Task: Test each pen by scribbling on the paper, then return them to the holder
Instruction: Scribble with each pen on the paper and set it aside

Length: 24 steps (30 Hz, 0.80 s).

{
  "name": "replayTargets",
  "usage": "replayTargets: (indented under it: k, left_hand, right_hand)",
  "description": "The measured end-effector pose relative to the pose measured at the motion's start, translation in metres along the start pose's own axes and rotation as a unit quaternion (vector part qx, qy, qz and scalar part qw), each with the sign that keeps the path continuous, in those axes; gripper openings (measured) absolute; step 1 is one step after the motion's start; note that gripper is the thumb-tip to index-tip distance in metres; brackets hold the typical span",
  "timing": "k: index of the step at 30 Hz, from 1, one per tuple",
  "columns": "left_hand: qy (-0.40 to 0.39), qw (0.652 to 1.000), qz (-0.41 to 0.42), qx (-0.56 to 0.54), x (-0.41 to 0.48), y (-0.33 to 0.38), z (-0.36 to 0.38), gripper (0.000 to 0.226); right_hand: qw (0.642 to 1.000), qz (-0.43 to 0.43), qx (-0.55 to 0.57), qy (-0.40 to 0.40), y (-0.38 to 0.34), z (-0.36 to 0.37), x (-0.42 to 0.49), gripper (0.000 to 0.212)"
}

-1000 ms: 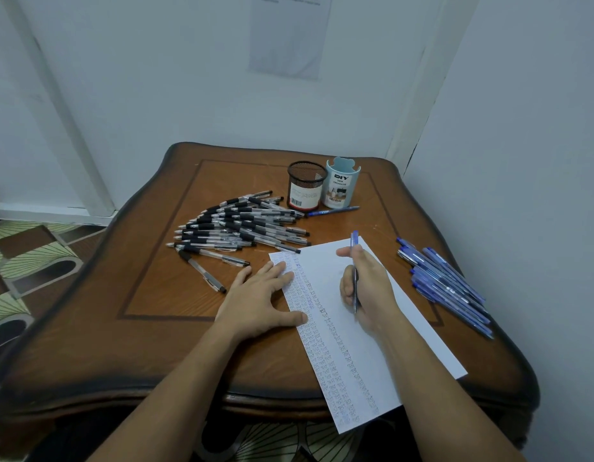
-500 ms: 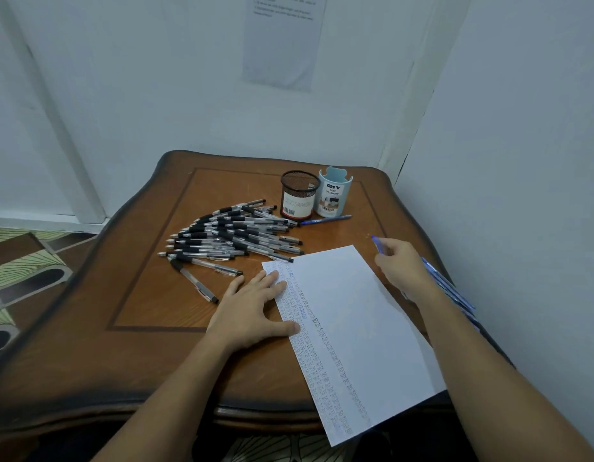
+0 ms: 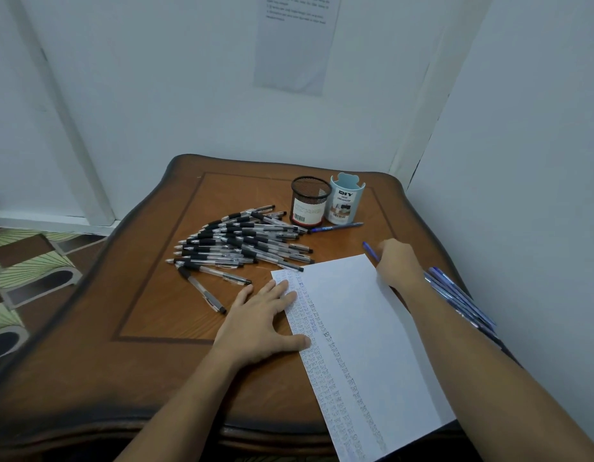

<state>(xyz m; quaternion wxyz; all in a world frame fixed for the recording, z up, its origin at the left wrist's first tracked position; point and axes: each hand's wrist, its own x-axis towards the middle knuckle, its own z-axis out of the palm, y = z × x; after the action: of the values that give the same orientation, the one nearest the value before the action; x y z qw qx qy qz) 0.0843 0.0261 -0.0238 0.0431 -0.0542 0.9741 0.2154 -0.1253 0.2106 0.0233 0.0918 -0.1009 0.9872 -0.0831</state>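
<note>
Centre left: black pens (image 3: 242,243) heaped on the surface (image 3: 155,311). Left hand (image 3: 259,325) lies flat, fingers straight, pressing the paper (image 3: 355,345). Upper centre: mesh holder (image 3: 310,201) and blue holder (image 3: 345,203). Right: right hand (image 3: 399,261), fingers gripping a blue pen (image 3: 370,251), near the blue pens (image 3: 462,298).

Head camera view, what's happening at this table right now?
A person is working through pens. Their left hand rests flat on the left edge of the paper. Their right hand grips a blue pen just beyond the sheet's far right corner, beside a pile of blue pens. A heap of black pens lies left of the sheet. No pens stick out of the mesh holder or the blue holder.
</note>
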Motion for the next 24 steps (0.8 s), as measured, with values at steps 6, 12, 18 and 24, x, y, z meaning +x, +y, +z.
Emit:
replayTargets:
  k: [6,12,18,24]
  left_hand:
    - [-0.001,1.0,0.003,0.001,0.0,-0.001,0.0,0.093]
    - [0.01,1.0,0.007,-0.001,0.0,-0.003,0.001,0.094]
    - [0.006,1.0,0.008,-0.002,0.002,-0.004,0.003,0.095]
    - [0.001,1.0,0.009,0.003,0.001,-0.003,0.001,0.094]
  right_hand:
    - [0.997,-0.004,-0.019,0.078,-0.014,0.001,0.018,0.023]
    - [0.98,-0.18,0.054,0.061,-0.038,0.027,0.054,0.058]
    - [0.979,-0.176,-0.012,0.105,-0.06,0.029,0.058,0.035]
    - [0.959,-0.232,-0.036,0.158,-0.054,0.015,0.043,0.012]
